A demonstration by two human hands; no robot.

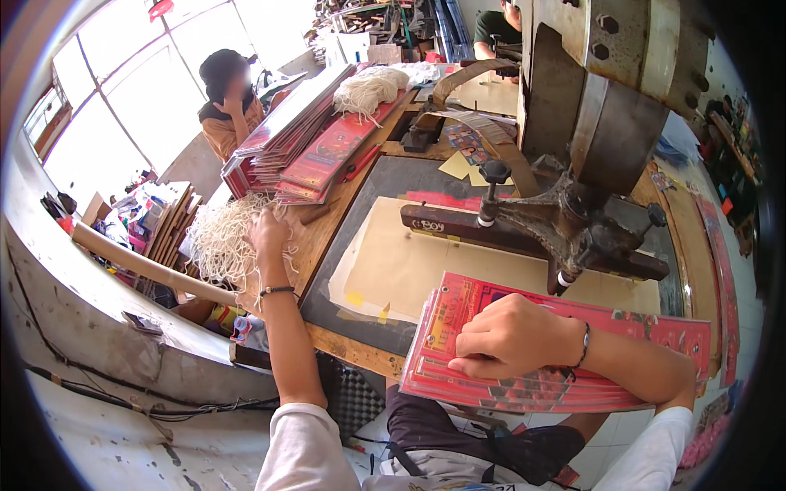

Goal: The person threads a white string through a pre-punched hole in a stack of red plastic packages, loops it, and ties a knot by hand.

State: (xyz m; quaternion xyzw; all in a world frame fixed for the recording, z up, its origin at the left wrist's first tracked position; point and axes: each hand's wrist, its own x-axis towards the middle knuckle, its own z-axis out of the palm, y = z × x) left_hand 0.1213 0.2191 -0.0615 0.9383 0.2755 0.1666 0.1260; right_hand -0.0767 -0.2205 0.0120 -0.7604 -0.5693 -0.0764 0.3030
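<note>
My left hand (pixel 268 231) is in a loose heap of white string (pixel 221 245) at the left edge of the bench. Its fingers are bent down into the strands, and a few strands trail beside the wrist. Closed in a fist, my right hand (pixel 508 331) rests on a stack of long red printed sheets (pixel 647 331) in clear plastic sleeves. The stack lies across the front of the bench, close to my lap. Whatever the right fingers hold, if anything, is hidden inside the fist.
A heavy metal press (pixel 573 213) with a dark bar stands over a pale sheet (pixel 377 258) on a dark mat. Farther back lie more red sleeved sheets (pixel 319 164) and a white string bundle (pixel 372 88). One person (pixel 225 106) sits at back left; another (pixel 495 33) is farther off.
</note>
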